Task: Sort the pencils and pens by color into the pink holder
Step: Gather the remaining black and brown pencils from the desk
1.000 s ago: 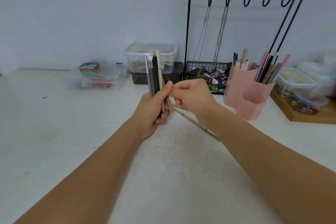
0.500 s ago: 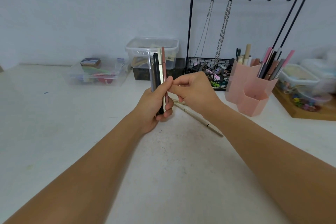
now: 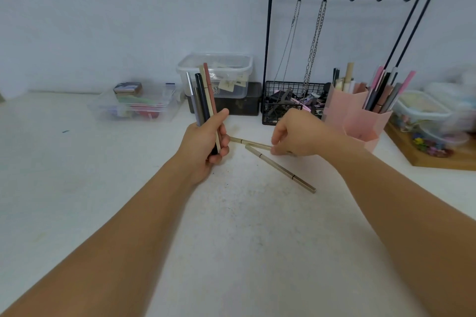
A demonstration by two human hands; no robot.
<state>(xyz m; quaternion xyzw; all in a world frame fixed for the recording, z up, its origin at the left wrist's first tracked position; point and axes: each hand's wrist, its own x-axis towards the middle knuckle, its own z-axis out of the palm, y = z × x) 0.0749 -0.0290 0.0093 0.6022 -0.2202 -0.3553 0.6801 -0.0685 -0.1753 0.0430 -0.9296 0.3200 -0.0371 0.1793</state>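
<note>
The white table [image 3: 77, 188] gives you a flat sorting ground, and at two o'clock from your hands the pink holder [image 3: 360, 121] stands upright on it with its hexagonal cells open to the top, so each colour can drop straight in; some cells already carry pens, and the front cell looks empty from here. Your left hand [image 3: 203, 147] is wrapped around a bundle of pens [image 3: 203, 95], thumb pressed across them, keeping them upright and fanned at twelve o'clock, probably so you can read their colours: silver, black, beige and a dusty red. Your right hand [image 3: 296, 136], at three o'clock from the left, reaches down with loosely curled fingers onto one beige pencil [image 3: 251, 143] lying on the table; whether it has pinched it I cannot tell. A second beige pencil [image 3: 280, 168] lies free beside it, angled toward five o'clock, likely left for the same beige cell.
</note>
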